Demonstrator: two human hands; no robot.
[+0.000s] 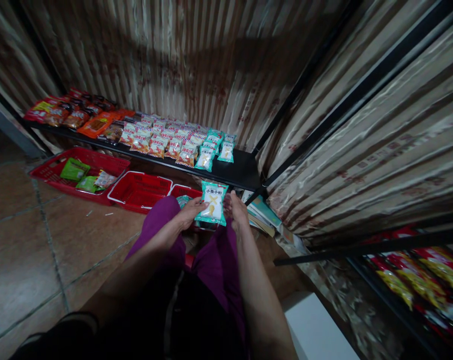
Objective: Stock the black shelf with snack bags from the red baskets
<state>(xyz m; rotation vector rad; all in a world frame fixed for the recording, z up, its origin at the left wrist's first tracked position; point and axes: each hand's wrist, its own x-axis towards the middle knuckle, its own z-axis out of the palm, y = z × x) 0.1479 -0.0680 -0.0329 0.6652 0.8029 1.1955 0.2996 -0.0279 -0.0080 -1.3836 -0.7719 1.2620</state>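
A teal and white snack bag (213, 204) stands upright in front of my knees, its printed front facing me. My left hand (190, 212) is closed on its left side, thumb across the front. At the bag's right edge is my right hand (237, 209), with the thumb raised off the bag and the fingers slightly curled; whether the fingertips touch it is unclear. Just beyond, matching teal bags (205, 158) stand at the right end of a low black shelf (239, 167). Below it, a red basket (181, 190) is partly hidden behind my left hand and knee.
Orange-white snack bags (157, 145) and red-orange packets (98, 123) fill the shelf leftward. Red baskets (138, 187) stand on the tiled floor, one (53, 175) holding green packets. Books (262, 212), black posts (297, 90) and a white box (318, 327) are on the right.
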